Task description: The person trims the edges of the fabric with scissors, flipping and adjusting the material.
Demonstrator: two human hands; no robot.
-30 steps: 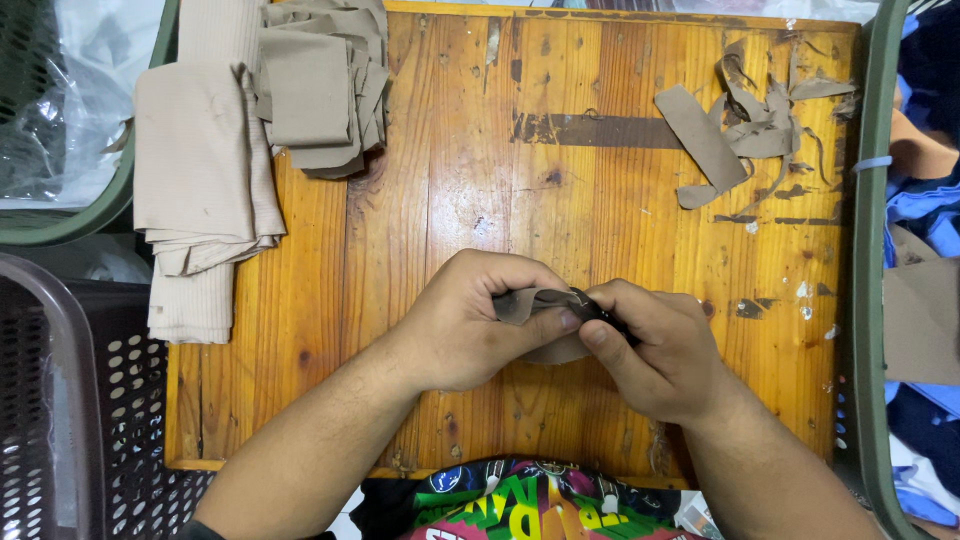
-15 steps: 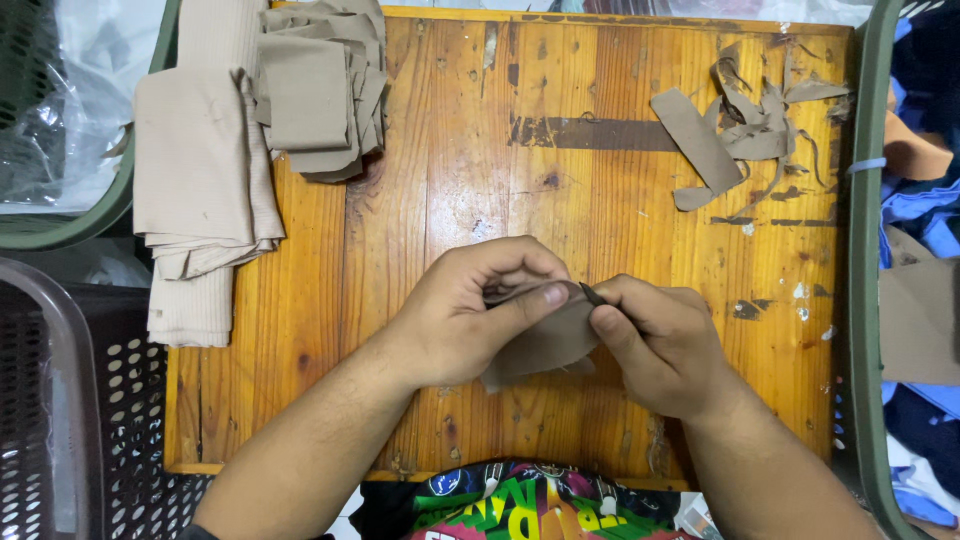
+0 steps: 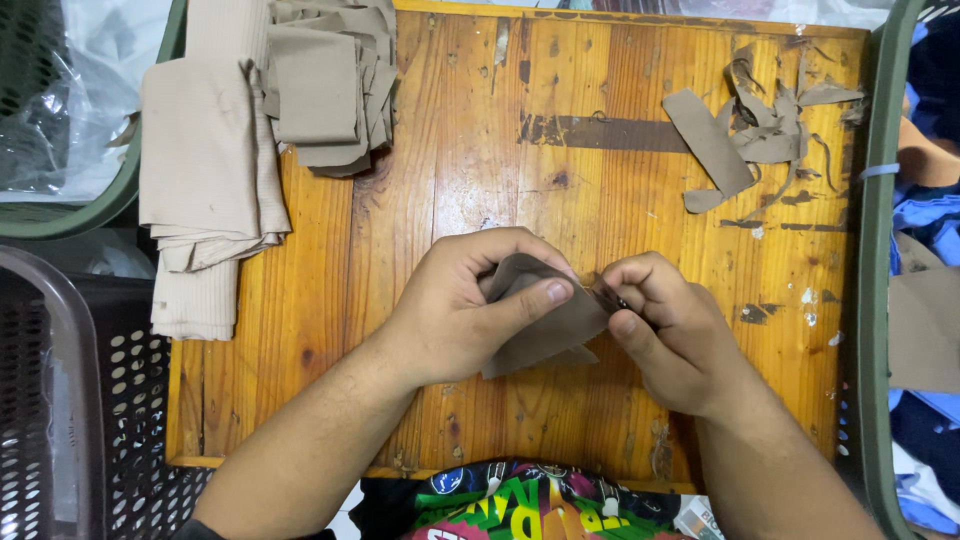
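My left hand (image 3: 465, 310) pinches a small taupe piece of ribbed fabric (image 3: 545, 325) just above the wooden table (image 3: 450, 150), thumb on top of it. My right hand (image 3: 670, 335) grips a small dark tool (image 3: 607, 297) whose tip touches the fabric's right edge; what kind of tool it is cannot be told. Both hands meet near the table's front middle.
A stack of folded beige fabric (image 3: 205, 180) and smaller cut pieces (image 3: 325, 85) lie at the back left. Taupe offcut strips (image 3: 745, 135) are heaped at the back right. A dark perforated basket (image 3: 70, 400) stands left, green bin rims (image 3: 875, 300) flank the table.
The fabric piece has been unfolded and spread wider between the hands. My left thumb now lies across it, and my right hand has shifted slightly right with the tool at the edge.
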